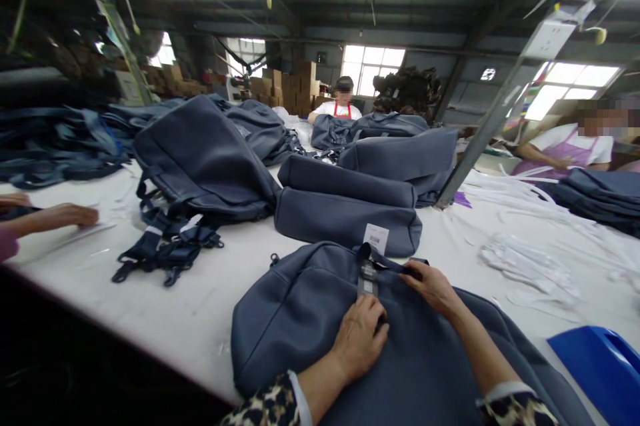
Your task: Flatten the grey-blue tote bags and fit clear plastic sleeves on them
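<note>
Nearest the camera, a slate-blue bag [310, 319] lies flat on the white table [200, 306], directly under both hands. The left hand [361, 338] rests on the bag's top panel, fingers curled together and pressing a small label strip [367, 279] that runs up from the fingertips. The right hand [431, 285] lies just beyond and to the right, thumb and forefinger pinched on the dark strap [387, 265] at the bag's upper edge. A white paper tag [376, 238] stands just past both sets of fingertips, hanging by the strap loop.

Judgement: the step in hand appears to be checking or fitting the tag and label at the carry strap. The next move would call for keeping the strap taut with the right fingers while the left steadies the panel, as the fabric looks soft and prone to slide.

The bag's cloth is matte, smooth and padded, with rounded corners and a stitched seam. Sleeves are leopard-print.

Beyond the fingers sit more finished bags [345, 209] of the same cloth, stacked in long cushioned shapes. To the left, a backpack [200, 159] with webbing straps and buckles. Right of the fingers, loose white strips [525, 263] and a blue plastic bin [605, 366]. A co-worker's hand [65, 216] rests at far left; other people work at the far end.
</note>
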`<state>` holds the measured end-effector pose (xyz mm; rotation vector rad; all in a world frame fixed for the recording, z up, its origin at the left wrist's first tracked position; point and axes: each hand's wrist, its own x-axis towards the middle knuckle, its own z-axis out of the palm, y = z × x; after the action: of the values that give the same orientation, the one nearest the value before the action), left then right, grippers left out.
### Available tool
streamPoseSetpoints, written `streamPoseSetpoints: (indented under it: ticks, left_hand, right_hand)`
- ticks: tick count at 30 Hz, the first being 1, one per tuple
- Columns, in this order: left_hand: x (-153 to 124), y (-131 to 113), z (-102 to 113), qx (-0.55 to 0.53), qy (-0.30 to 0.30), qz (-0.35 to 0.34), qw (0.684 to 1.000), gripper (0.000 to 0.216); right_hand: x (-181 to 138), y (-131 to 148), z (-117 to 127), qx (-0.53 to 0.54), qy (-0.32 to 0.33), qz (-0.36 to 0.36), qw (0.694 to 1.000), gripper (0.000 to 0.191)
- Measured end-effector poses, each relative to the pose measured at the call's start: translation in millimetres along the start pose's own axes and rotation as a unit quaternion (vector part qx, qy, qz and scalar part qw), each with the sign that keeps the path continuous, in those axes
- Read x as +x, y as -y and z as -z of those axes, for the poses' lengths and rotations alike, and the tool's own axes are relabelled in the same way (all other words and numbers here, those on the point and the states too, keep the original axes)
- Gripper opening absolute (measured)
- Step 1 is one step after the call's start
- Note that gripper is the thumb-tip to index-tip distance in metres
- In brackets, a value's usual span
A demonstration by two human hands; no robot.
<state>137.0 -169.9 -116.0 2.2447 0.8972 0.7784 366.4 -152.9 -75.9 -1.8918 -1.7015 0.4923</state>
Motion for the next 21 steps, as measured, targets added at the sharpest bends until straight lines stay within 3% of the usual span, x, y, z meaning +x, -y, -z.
streamPoseSetpoints:
  ticks: [3,5,9,13,15,18,19,21]
  left_hand:
    - [-1,1,-1,0.011,-0.001,-0.001,1.000,0.012]
    - [-1,2,-2,0.023,0.003,-0.007,1.000,0.012]
    - [-1,1,-2,0.073,0.012,-0.044,0.996,0.016]
    - [-4,-4,2,0.106,0.041,-0.125,0.986,0.009]
    - [-11,-10,4,0.082,0.088,-0.169,0.978,0.011]
    - [-30,-28,10,0.041,0.170,-0.217,0.960,0.017]
    - [-40,-35,12,0.042,0.185,-0.223,0.956,0.022]
    - [-60,-46,15,0.066,0.195,-0.225,0.952,0.038]
  right_hand:
    - [-20,22,12,0.077,0.157,0.037,0.984,0.038]
    - [-32,24,30,0.105,0.153,0.012,0.983,0.050]
    - [-65,-1,73,0.079,-0.033,-0.118,0.989,0.065]
    - [-154,-12,86,0.018,-0.231,-0.158,0.960,0.069]
    - [-214,-3,71,-0.004,-0.368,-0.194,0.910,0.064]
    - [-298,12,26,0.048,-0.533,-0.320,0.781,0.061]
    - [-319,15,8,0.100,-0.556,-0.363,0.741,0.063]
    - [-348,18,-28,0.257,-0.538,-0.418,0.686,0.068]
